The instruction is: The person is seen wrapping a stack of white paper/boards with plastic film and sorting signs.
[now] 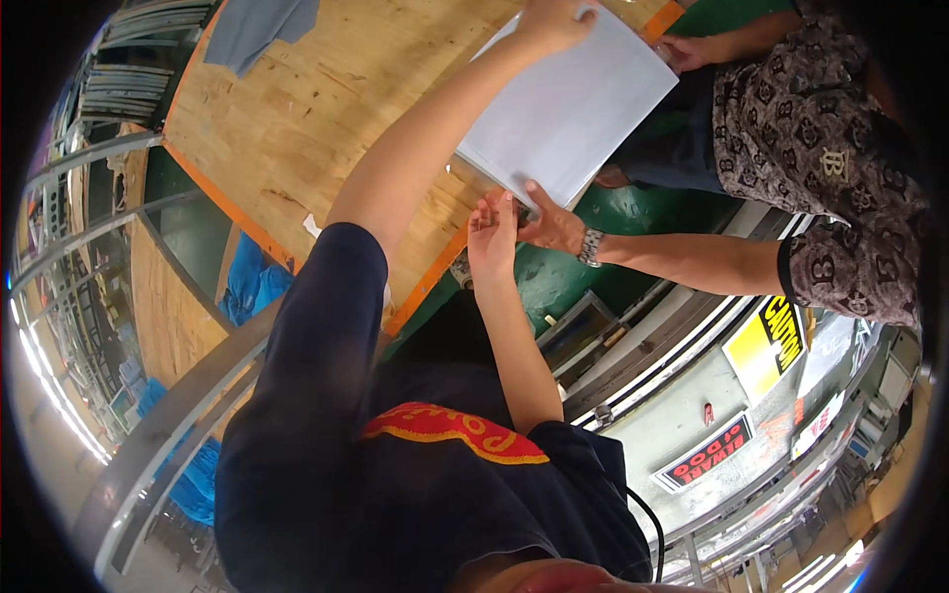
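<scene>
A flat stack of white sheets [578, 114] lies at an angle over the right edge of the wooden table. My left hand [559, 25] reaches across to its far end with curled fingers; the top of the picture cuts the hand off, and anything in its grip is hidden. At the near corner of the stack, my right hand [492, 232] is raised, palm up, its loosely bent fingers apart and close to the edge. Another person's hand [556, 222], with a watch at the wrist, supports that corner. That person's other hand [687, 51] is at the right side of the stack.
The wooden table [326, 119] has an orange edge. A grey cloth [259, 35] lies on its far left. Metal rails [178, 445] and blue plastic sheeting [252, 282] are at left. A co-worker in a patterned shirt [791, 138] stands at right, near a machine with signs [682, 415].
</scene>
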{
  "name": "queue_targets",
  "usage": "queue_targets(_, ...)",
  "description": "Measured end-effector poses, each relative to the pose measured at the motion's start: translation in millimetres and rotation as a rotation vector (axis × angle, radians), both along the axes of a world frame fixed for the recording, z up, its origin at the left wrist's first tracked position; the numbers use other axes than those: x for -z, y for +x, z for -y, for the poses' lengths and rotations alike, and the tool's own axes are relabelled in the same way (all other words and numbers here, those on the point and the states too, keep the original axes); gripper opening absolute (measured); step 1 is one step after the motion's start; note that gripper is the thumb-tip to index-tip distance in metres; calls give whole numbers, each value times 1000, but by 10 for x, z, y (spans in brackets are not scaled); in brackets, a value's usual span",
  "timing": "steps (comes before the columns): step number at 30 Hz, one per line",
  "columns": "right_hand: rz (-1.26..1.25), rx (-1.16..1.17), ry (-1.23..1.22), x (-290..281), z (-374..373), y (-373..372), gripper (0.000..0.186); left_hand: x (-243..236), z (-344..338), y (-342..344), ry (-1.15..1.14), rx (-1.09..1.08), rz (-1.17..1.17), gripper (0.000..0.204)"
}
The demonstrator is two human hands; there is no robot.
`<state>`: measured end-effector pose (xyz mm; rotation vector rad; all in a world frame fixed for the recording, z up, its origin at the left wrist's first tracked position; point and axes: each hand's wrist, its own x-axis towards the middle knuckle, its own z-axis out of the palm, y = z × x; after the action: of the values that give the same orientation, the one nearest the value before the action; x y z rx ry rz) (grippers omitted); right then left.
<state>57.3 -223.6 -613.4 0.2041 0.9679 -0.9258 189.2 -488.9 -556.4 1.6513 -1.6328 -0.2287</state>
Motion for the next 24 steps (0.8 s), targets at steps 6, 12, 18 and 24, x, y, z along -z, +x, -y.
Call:
queue_targets(6,16,65,17,-115,62,112,25,365,-757,563,288,-294,-144,41)
queue_targets(12,6,102,140,-125,164,243,18,634,-1714,707,439,-392,-260,39)
queue_targets(18,75,62,203,-8,197,248,18,639,-1794,714,448,-442,-517,40)
queue_targets(24,187,144,317,-7,262,224,25,515,-1803,623,572,-413,-200,41)
